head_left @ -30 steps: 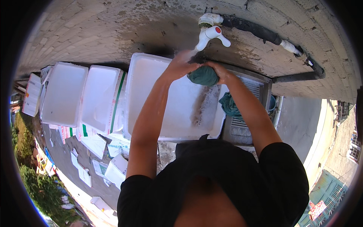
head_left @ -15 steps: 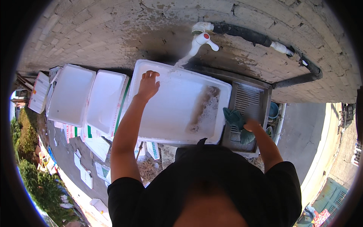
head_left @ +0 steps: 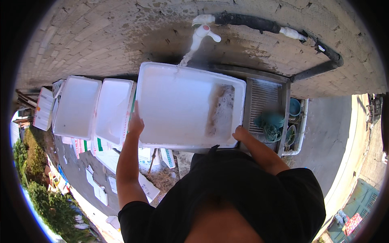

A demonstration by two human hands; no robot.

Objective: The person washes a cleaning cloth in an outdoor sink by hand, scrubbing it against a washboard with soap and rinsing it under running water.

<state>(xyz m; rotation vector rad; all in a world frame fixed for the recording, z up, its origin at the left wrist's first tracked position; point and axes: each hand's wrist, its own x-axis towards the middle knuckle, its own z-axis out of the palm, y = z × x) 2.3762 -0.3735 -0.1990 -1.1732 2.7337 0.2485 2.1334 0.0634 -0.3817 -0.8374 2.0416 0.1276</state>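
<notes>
A big white foam box (head_left: 178,109) lies in front of me, with brown dirty water and suds (head_left: 222,109) at its right end. Water from the white tap (head_left: 198,38) runs over its back rim. My left hand (head_left: 136,122) is against the outside of the box's left wall, fingers stretched along it. At the near right corner, my right hand (head_left: 240,133) is closed around the rim. Just right of it, a dark green cloth or net bundle (head_left: 270,123), partly blurred, rests on the ridged metal drainboard (head_left: 264,95).
More white foam boxes (head_left: 77,107) stand side by side at the left. A brick wall (head_left: 101,40) carries a dark wrapped pipe (head_left: 251,22) behind the box. Beyond the drainboard are a blue-green bucket (head_left: 295,107) and white piping (head_left: 302,133). Foam pieces (head_left: 95,186) litter the ground.
My left hand has moved from inside the box to its left outer side. My right hand has let go of the green bundle and taken the box's near right corner.
</notes>
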